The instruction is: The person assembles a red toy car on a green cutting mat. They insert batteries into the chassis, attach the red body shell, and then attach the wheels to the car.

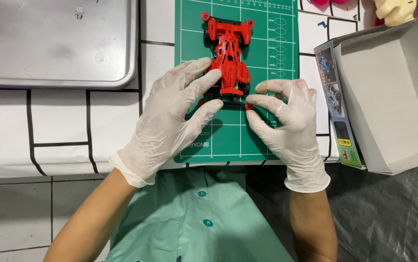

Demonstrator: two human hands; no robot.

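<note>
A red toy race car (228, 53) lies lengthwise on a green cutting mat (267, 131), its near end toward me. Both hands wear white gloves. My left hand (170, 121) rests on the mat with its fingertips touching the car's near left side. On the other side, my right hand (286, 121) pinches the car's near right corner by a small red roller between thumb and forefinger. The car's near wheels are partly hidden by my fingers.
A metal tray (53, 43) sits at the upper left on a white cloth with black lines. An open grey cardboard box (393, 92) with a printed side stands at the right. Pink and yellow toys (393, 9) show at the top right edge.
</note>
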